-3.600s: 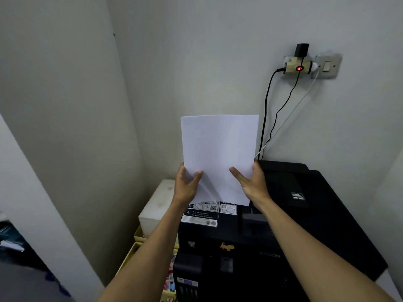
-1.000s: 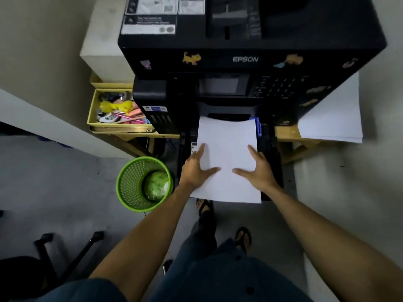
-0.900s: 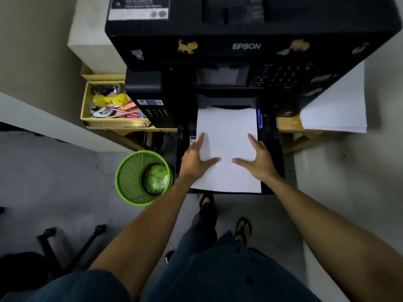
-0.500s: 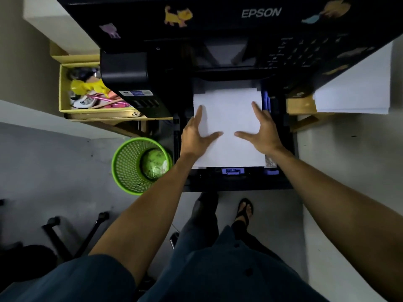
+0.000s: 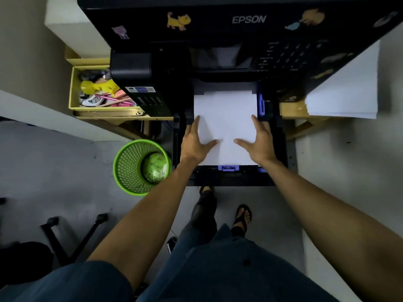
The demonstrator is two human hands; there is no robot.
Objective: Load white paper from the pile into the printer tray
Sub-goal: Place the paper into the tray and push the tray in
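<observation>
Paper (image 5: 225, 118) lies flat in the pulled-out printer tray (image 5: 229, 178), below the front of the black EPSON printer (image 5: 239, 40). Far edge of the sheets sits under the printer's front opening; near edge sits against the blue tab (image 5: 228, 168) at the tray's front. Blue side guide (image 5: 260, 104) is just beside the sheets' right edge.

Left hand (image 5: 194, 142) presses on the sheets' left part, fingers straight, thumb spread toward the middle. Right hand (image 5: 260, 141) mirrors it on the right part, fingers straight, thumb spread inward. Neither hand curls round anything.

Paper pile (image 5: 346, 92) rests on the wooden surface (image 5: 291, 110) right of the printer, partly under the printer's corner.

Left of the printer: yellow box (image 5: 73, 92) with small mixed items, a white block (image 5: 72, 25) behind it. Cat stickers on the printer's front panel.

Floor is grey concrete. Green mesh bin (image 5: 139, 166) stands on it left of the tray, near the left forearm. Black chair base (image 5: 72, 234) is further left and nearer the camera. Sandalled feet (image 5: 243, 216) show under the tray's front edge. Walls are pale; lighting is dim.
</observation>
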